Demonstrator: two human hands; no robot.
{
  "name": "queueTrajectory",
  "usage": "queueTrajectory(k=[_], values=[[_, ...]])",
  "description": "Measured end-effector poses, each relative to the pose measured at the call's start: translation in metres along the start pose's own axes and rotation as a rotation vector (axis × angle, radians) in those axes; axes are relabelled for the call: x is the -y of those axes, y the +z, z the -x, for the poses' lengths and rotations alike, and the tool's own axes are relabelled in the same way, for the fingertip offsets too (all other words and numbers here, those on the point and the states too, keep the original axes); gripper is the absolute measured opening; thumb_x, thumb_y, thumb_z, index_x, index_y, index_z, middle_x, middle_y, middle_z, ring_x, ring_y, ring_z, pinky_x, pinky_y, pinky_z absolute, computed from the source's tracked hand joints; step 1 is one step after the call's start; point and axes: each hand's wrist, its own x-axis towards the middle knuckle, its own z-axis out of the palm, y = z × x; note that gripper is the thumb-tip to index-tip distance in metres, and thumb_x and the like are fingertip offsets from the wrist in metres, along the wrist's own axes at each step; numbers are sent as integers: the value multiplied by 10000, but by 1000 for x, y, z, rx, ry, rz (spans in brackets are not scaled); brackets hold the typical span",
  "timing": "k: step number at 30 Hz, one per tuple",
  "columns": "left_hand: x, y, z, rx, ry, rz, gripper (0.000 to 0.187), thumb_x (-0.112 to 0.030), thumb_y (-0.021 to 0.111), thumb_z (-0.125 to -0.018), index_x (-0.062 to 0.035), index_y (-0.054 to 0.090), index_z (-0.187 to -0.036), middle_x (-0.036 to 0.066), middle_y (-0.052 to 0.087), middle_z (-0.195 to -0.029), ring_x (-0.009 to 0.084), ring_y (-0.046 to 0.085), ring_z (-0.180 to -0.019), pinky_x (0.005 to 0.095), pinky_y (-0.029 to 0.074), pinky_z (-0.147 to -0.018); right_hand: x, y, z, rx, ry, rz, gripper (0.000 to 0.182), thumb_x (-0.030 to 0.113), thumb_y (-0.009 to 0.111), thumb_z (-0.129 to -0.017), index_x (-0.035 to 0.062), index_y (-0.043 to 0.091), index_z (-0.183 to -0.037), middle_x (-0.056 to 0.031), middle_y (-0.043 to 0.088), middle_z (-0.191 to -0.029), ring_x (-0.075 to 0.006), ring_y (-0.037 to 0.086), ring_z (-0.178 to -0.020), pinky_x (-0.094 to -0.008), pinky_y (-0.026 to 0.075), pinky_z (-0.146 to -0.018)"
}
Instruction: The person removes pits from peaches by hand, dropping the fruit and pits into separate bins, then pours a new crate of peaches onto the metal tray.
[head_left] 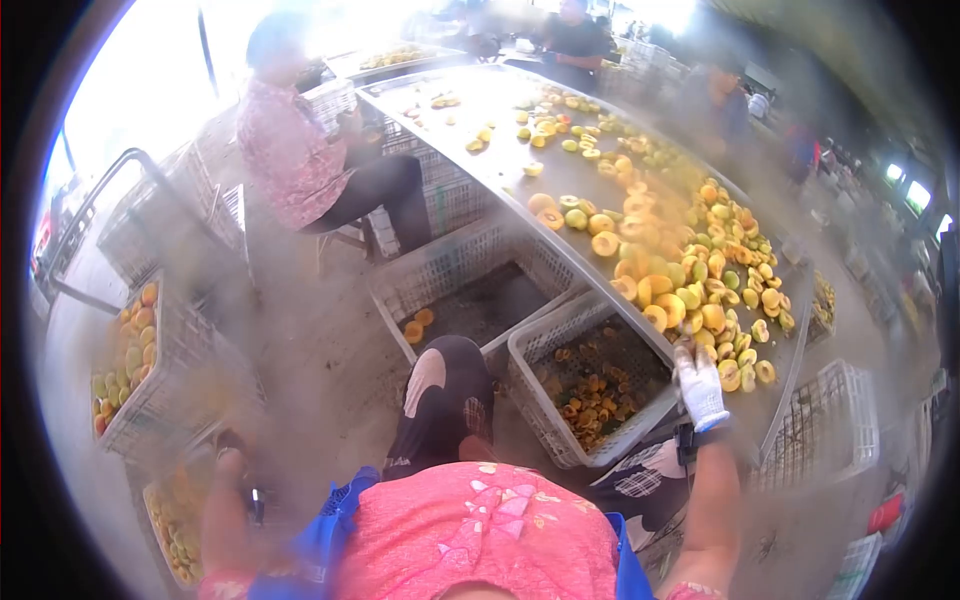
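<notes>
My right hand [700,385], in a white glove, is at the near edge of the metal table [480,185]. Its fingers are stretched out, with the tips right at a heap of halved yellow-orange fruit [712,290], like peaches or apricots. Many halves lie cut side up, showing round hollows where the stones were. Low on the left is my left hand [230,448], dark and blurred, above a crate of fruit [172,525]; I cannot tell what its fingers hold. Below the table edge, a grey crate [520,350] contains small brownish-orange scraps.
Another crate [385,285] with a few fruit pieces stands beside the scrap crate. A full fruit crate [190,370] is at left. A seated person [290,150] works along the table's left side, with others farther back. Another crate [830,420] stands at right.
</notes>
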Motion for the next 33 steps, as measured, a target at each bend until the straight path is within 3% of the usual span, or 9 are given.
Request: queueTrajectory(k=[3,4,9,12,17,22,27,30,33], values=[[-135,-17,-13,-303,504,172,717,-444,630,-836,-67,482,-1428,201,480,-1466,399,439,-1353,424,374,-1110,-24,-33,-13,-207,39,-140,520,348,608,-985,-7,501,-1349,16,512,-651,-77,434,-483,-245,348,-430],[-195,-38,13,-373,606,200,629,-346,680,-847,-39,535,-1377,211,510,-1435,360,470,-1339,413,372,-1121,-27,-44,-13,-194,76,-131,579,353,606,-986,-15,458,-1408,14,505,-656,-72,426,-489,-242,342,-431],[-427,-102,94,-315,1268,254,665,-399,635,-876,-48,476,-1418,170,505,-1448,407,484,-1290,425,376,-1117,-47,-65,-15,-221,121,-262,350,358,557,-1011,124,562,-1272,36,470,-649,-62,386,-413,-232,307,-357],[-540,-98,89,-346,1446,221,624,-397,605,-891,-59,489,-1403,166,533,-1422,368,517,-1271,462,315,-1144,-31,-63,-7,-202,154,-346,214,347,509,-1039,152,519,-1124,45,434,-617,-68,360,-374,-235,295,-337],[-660,-76,77,-344,1226,204,546,-404,475,-933,-89,508,-1377,163,550,-1406,322,501,-1319,560,216,-1174,-48,-66,-19,-188,106,-400,230,348,486,-1046,150,525,-1155,40,437,-622,-56,356,-373,-228,286,-331],[-724,-62,63,-197,901,65,582,-467,458,-919,-88,540,-1352,143,635,-1308,291,592,-1233,513,224,-1183,-46,-62,-18,-228,73,-376,274,341,494,-1038,101,532,-1163,21,465,-636,-59,362,-382,-224,290,-332],[-752,-34,44,-258,925,95,513,-434,585,-880,-104,599,-1273,119,671,-1242,286,645,-1154,444,392,-1099,-74,-61,-25,-267,-25,-353,280,318,494,-1038,71,538,-1161,12,470,-646,-62,369,-402,-225,293,-353],[-741,-51,78,-116,1060,-113,407,-292,656,-871,-100,623,-1229,118,659,-1259,286,643,-1167,427,550,-898,-65,-61,-22,-261,-33,-332,279,320,498,-1037,74,537,-1163,14,469,-647,-62,380,-404,-225,299,-355],[-730,-44,109,-80,1142,31,447,-288,677,-846,-91,580,-1236,175,674,-1191,349,663,-1095,436,537,-884,-49,-58,-16,-295,-20,-335,276,321,507,-1029,68,525,-1136,6,479,-633,-70,402,-412,-229,313,-364]])
